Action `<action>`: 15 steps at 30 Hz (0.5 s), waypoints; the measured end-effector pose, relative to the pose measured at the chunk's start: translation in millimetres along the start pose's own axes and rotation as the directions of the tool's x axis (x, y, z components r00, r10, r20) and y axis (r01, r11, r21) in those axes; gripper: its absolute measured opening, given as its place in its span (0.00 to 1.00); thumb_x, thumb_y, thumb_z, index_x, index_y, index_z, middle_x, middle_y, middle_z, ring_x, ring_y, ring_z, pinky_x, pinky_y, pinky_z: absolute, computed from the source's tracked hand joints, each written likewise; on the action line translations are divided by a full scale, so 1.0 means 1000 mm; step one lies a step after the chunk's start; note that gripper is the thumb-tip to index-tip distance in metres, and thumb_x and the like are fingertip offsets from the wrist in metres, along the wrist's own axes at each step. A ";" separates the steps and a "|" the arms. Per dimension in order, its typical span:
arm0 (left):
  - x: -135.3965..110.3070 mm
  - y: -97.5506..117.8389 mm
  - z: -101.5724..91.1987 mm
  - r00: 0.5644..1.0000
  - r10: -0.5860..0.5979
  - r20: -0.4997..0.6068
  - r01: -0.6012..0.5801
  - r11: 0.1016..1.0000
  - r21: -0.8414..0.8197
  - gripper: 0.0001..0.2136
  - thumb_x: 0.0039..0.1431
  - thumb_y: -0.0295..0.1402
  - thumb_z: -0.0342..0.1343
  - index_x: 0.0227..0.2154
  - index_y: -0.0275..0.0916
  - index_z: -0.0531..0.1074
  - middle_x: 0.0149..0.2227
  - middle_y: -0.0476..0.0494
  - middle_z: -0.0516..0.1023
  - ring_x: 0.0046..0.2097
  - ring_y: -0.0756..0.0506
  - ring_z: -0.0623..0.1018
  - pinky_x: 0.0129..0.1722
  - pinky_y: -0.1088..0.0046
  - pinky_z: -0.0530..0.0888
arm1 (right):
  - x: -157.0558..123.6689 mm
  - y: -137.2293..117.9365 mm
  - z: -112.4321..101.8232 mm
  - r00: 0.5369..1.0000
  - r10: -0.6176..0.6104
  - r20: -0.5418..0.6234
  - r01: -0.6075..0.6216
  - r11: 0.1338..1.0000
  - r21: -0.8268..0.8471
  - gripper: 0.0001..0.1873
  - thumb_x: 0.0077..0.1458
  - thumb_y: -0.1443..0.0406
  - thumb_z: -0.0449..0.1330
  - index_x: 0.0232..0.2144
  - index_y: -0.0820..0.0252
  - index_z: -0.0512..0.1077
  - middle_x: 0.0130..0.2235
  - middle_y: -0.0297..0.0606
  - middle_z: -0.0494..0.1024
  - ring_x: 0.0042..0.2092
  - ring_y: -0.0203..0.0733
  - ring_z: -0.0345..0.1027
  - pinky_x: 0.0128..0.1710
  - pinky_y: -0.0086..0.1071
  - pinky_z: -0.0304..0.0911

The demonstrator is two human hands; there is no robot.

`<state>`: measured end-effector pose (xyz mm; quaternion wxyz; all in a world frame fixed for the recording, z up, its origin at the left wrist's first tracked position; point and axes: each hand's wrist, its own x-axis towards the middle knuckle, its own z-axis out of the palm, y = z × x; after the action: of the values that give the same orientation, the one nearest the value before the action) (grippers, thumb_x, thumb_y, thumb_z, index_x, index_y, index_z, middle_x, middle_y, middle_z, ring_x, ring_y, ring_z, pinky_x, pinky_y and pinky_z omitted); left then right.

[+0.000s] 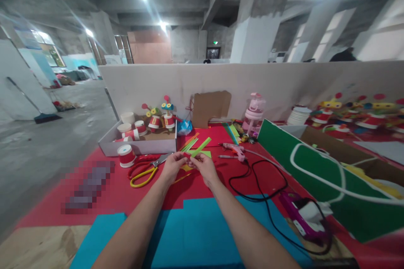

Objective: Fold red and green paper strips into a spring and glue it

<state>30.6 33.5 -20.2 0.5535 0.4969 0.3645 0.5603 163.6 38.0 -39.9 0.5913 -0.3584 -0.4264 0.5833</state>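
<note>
My left hand [174, 165] and my right hand [205, 167] meet over the red table. Between thumb and finger, my right hand pinches a light green paper strip [201, 146] that points up and right. A small red piece [187, 155] shows at the fingertips of my closed left hand; its exact kind is unclear. Behind my fingers lie more green strips [190, 144] and a yellow-green sheet [206, 154]. Scissors [144, 177] with red and yellow handles rest left of my left hand. A pink glue gun [236, 150] lies to the right.
A white box [139, 148] at the back left holds paper cups and two cup figures. One red-and-white cup [126, 155] stands before it. Blue sheets [202, 231] lie in front. At right are a black cord [252, 195], a purple power strip [299, 218] and a green-sided box [284, 151].
</note>
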 end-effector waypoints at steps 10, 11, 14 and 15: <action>0.000 -0.004 0.000 0.999 0.021 0.035 -0.022 0.999 0.046 0.09 0.46 0.34 0.63 0.27 0.35 0.71 0.24 0.49 0.74 0.27 0.52 0.72 0.31 0.76 0.68 | -0.002 -0.003 0.001 1.000 0.023 0.004 -0.023 0.999 -0.046 0.20 0.33 0.54 0.70 0.25 0.61 0.71 0.25 0.34 0.76 0.27 0.38 0.71 0.34 0.34 0.69; 0.000 -0.005 -0.001 0.999 0.020 0.033 -0.022 0.998 0.066 0.10 0.46 0.36 0.63 0.26 0.35 0.71 0.24 0.49 0.73 0.26 0.52 0.72 0.31 0.76 0.68 | -0.003 -0.004 0.002 1.000 0.027 0.015 -0.026 0.998 -0.052 0.20 0.33 0.54 0.70 0.25 0.62 0.71 0.25 0.34 0.76 0.28 0.38 0.71 0.34 0.34 0.68; 0.002 -0.006 -0.004 1.000 0.013 0.017 -0.015 0.995 0.096 0.11 0.47 0.38 0.62 0.25 0.35 0.70 0.22 0.50 0.73 0.25 0.52 0.71 0.29 0.77 0.67 | -0.005 -0.006 0.002 0.999 0.039 0.038 -0.038 0.998 -0.042 0.20 0.33 0.55 0.70 0.26 0.62 0.71 0.25 0.33 0.76 0.28 0.37 0.71 0.34 0.32 0.68; 0.002 -0.006 -0.005 1.000 0.014 0.009 -0.015 0.994 0.104 0.11 0.46 0.38 0.62 0.24 0.35 0.70 0.22 0.50 0.73 0.25 0.52 0.71 0.28 0.77 0.67 | -0.005 -0.006 0.002 0.998 0.046 0.043 -0.044 0.998 -0.036 0.20 0.33 0.55 0.70 0.26 0.62 0.71 0.25 0.33 0.76 0.28 0.36 0.71 0.34 0.32 0.68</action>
<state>27.5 37.2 -26.8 0.5242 0.5300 0.3874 0.5425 164.6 32.7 -33.9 0.5619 -0.3653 -0.4414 0.5966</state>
